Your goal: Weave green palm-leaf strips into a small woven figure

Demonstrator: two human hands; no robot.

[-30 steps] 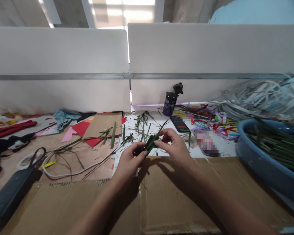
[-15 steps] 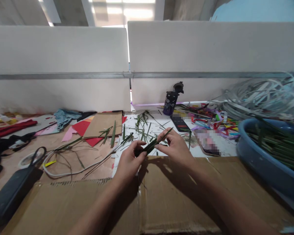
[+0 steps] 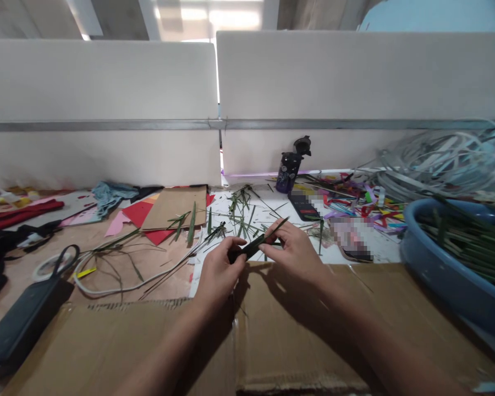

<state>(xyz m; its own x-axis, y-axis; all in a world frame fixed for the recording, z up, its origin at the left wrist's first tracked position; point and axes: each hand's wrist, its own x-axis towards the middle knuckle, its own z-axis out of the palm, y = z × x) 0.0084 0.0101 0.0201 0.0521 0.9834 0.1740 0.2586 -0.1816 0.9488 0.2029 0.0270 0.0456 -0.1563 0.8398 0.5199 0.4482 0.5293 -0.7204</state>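
Both hands hold dark green leaf strips over the back edge of a cardboard sheet. My left hand grips their lower left end between thumb and fingers. On the other side, my right hand pinches the strips, and a pointed tip sticks out past its fingers toward the upper right. A thin piece of leaf loops near the right fingers. Cut leaf scraps lie on the white surface just behind the hands.
At the right stands a blue basin of long leaves. Behind it are coiled pale straps. A dark bottle, a phone and colourful strips sit at the back. A dark case lies left, near brown card.
The hands have stayed nearly in place, still on the leaf strips. A thin leaf end now shows looped by the right fingers. The camera view has shifted slightly.
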